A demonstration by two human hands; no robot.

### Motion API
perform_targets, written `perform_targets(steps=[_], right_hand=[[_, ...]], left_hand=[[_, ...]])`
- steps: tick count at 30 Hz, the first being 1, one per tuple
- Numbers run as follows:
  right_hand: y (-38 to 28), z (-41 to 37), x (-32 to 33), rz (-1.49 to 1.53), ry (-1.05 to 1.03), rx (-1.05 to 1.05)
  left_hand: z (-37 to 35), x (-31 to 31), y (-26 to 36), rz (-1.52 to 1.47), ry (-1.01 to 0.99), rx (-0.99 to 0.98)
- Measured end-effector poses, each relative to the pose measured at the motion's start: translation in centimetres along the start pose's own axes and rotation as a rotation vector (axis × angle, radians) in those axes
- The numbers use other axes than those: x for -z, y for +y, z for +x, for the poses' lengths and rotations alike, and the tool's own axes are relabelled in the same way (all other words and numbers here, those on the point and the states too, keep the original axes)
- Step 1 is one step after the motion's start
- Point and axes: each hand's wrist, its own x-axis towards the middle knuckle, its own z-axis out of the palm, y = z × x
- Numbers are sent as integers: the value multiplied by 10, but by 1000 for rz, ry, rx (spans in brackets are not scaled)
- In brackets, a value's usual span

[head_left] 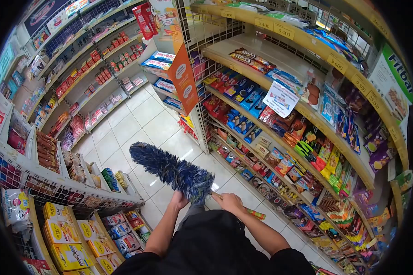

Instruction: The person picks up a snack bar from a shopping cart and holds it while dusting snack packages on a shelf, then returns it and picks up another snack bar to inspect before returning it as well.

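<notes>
A fluffy blue and grey duster is held across the front of the body, above the tiled floor, its head pointing to the upper left. My right hand is closed around the duster's light-coloured handle at its right end. My left hand is just under the fluffy part and touches its lower edge; its fingers are largely hidden by the fibres, so their grip does not show.
Shelves of packaged snacks rise close on the right, with a white paper sign on one edge. Low shelves with yellow boxes stand at the left. White floor tiles run between the shelves. A red and orange display stands ahead.
</notes>
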Motion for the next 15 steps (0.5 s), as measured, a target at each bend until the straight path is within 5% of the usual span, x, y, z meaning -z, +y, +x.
perform_targets(steps=[9, 15], right_hand=[[3, 23, 10, -46, 116, -124], [13, 16, 14, -44, 108, -118]], left_hand=[[-4, 17, 1, 357, 25, 186], [-38, 7, 19, 140, 12, 135]])
